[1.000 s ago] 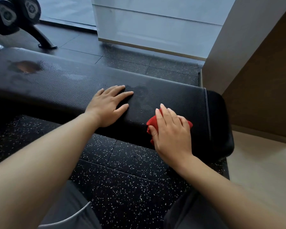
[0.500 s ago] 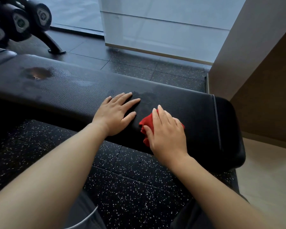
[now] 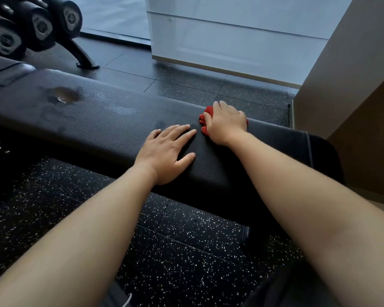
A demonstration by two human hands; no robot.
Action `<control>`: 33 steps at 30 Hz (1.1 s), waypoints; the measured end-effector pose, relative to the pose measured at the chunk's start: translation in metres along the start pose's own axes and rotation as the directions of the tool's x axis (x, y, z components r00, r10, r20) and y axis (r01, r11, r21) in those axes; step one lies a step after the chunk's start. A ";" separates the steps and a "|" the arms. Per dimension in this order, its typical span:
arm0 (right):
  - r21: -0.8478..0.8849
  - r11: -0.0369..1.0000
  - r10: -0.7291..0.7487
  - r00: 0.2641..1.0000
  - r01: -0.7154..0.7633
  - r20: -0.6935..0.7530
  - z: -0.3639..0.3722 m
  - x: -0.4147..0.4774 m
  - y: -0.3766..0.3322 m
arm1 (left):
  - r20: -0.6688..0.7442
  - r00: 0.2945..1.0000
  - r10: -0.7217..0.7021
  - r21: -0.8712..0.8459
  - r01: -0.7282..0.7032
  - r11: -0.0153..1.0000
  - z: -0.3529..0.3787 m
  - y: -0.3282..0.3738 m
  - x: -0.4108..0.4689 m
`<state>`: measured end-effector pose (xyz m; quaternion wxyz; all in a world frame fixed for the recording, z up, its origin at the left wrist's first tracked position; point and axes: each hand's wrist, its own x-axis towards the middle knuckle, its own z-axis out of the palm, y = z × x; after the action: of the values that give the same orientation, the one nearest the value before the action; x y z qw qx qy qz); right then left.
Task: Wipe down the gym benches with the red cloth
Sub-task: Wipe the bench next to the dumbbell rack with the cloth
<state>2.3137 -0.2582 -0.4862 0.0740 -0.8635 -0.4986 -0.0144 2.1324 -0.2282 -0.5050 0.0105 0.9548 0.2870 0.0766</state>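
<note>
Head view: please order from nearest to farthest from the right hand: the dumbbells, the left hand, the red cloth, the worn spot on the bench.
1. red cloth, gripped under the right hand.
2. left hand, just left of it, flat on the bench.
3. worn spot, far left on the bench top.
4. dumbbells, upper left, beyond the bench.

red cloth [image 3: 205, 120]: bunched, at far edge of bench top | bench [image 3: 111, 122]: black padded, worn patch toward left
</note>
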 end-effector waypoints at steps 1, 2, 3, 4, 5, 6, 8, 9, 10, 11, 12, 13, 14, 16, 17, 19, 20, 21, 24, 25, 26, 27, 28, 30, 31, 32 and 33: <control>0.001 1.000 0.005 1.000 -0.005 0.007 -0.001 0.001 0.000 | 0.000 1.000 0.000 0.002 0.000 1.000 0.000 0.000 0.000; 0.005 1.000 0.002 1.000 -0.002 0.013 -0.002 -0.001 0.000 | 0.002 1.000 -0.001 0.004 0.001 1.000 -0.001 0.001 -0.001; 0.005 1.000 -0.010 1.000 0.010 0.012 -0.002 -0.005 0.001 | 0.006 1.000 -0.003 0.006 0.003 1.000 -0.001 0.001 -0.002; 0.005 1.000 -0.030 1.000 0.030 0.007 -0.002 -0.010 0.003 | 0.008 1.000 -0.006 0.010 0.006 1.000 0.000 0.002 -0.003; 0.008 0.999 -0.050 0.999 0.050 0.003 -0.003 -0.018 0.005 | 0.009 1.000 -0.007 0.014 0.007 1.000 0.000 0.002 -0.004; 0.012 0.998 -0.066 0.998 0.066 0.006 -0.004 -0.027 0.007 | 0.012 1.000 -0.007 0.017 0.006 1.000 0.000 0.003 -0.004; 0.010 0.996 -0.087 0.996 0.087 0.020 -0.007 -0.049 0.009 | 0.019 1.000 -0.004 0.016 0.004 1.000 0.000 0.003 -0.005; 0.000 0.995 -0.095 0.995 0.095 0.028 -0.009 -0.062 0.010 | 0.020 1.000 -0.005 0.014 0.004 1.000 0.000 0.003 -0.005; -0.010 0.994 -0.104 0.994 0.104 0.032 -0.010 -0.073 0.011 | 0.020 1.000 -0.005 0.012 0.004 1.000 0.000 0.003 -0.005; -0.016 0.993 -0.113 0.993 0.114 0.033 -0.010 -0.084 0.013 | 0.017 1.000 -0.004 0.010 0.004 1.000 0.000 0.002 -0.005; -0.019 0.992 -0.121 0.992 0.122 0.033 -0.009 -0.092 0.015 | 0.014 1.000 -0.004 0.009 0.004 1.000 0.000 0.002 -0.004; -0.021 0.992 -0.125 0.992 0.126 0.030 -0.008 -0.095 0.016 | 0.010 1.000 -0.003 0.007 0.003 1.000 0.001 0.002 -0.004; -0.019 0.992 -0.123 0.992 0.124 0.023 -0.006 -0.094 0.017 | 0.005 1.000 -0.002 0.007 0.002 1.000 0.001 0.001 -0.004; -0.012 0.994 -0.109 0.994 0.109 0.004 -0.004 -0.081 0.015 | -0.004 1.000 0.003 0.001 -0.003 1.000 0.001 0.000 -0.003; -0.009 0.995 -0.099 0.995 0.099 -0.001 -0.003 -0.072 0.013 | -0.007 1.000 0.004 -0.003 -0.004 1.000 0.000 0.000 -0.002; -0.002 0.996 -0.090 0.996 0.090 -0.016 0.000 -0.049 0.011 | -0.014 1.000 0.002 -0.005 -0.002 1.000 0.000 -0.001 -0.001; 0.003 0.996 -0.088 0.996 0.088 -0.022 0.001 -0.038 0.010 | -0.017 1.000 0.002 -0.004 -0.002 1.000 0.000 -0.001 -0.001; 0.008 0.996 -0.084 0.996 0.084 -0.024 0.002 -0.026 0.009 | -0.021 1.000 0.002 -0.004 -0.003 1.000 0.000 -0.001 -0.001; 0.011 0.998 -0.056 0.998 0.056 0.000 0.001 0.006 0.003 | -0.034 0.999 0.001 -0.012 -0.001 1.000 0.000 -0.001 -0.001; 0.005 0.999 -0.042 0.999 0.042 0.012 0.000 0.014 0.000 | -0.037 0.999 0.000 -0.016 -0.001 1.000 0.000 -0.001 -0.001; -0.004 1.000 -0.028 0.999 0.028 0.023 -0.001 0.022 -0.002 | -0.039 0.999 -0.001 -0.017 0.000 1.000 0.001 -0.001 -0.001; -0.016 1.000 -0.018 0.999 0.019 0.033 -0.002 0.028 -0.004 | -0.041 0.999 -0.001 -0.016 0.001 1.000 0.001 -0.002 -0.001; -0.025 1.000 -0.013 0.999 0.014 0.042 -0.002 0.032 -0.004 | -0.043 0.999 -0.002 -0.014 0.001 1.000 0.001 -0.002 -0.001; -0.032 0.999 -0.016 0.999 0.017 0.042 -0.001 0.034 -0.005 | -0.050 0.999 -0.003 -0.014 0.003 1.000 0.000 -0.001 0.000; -0.030 0.999 -0.022 0.999 0.023 0.032 -0.001 0.032 -0.004 | -0.051 0.999 -0.004 -0.013 0.003 1.000 -0.001 -0.001 0.000; -0.028 0.999 -0.032 0.999 0.032 0.018 -0.001 0.029 -0.003 | -0.050 0.999 -0.005 -0.009 0.005 1.000 -0.001 0.000 -0.001; -0.022 0.999 -0.044 0.999 0.044 0.003 -0.002 0.025 -0.002 | -0.051 0.999 -0.007 -0.005 0.007 1.000 -0.001 0.000 -0.001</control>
<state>2.3249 -0.2363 -0.4817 0.0637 -0.8532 -0.5173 -0.0206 2.1316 -0.2292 -0.5046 0.0056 0.9515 0.2904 0.1014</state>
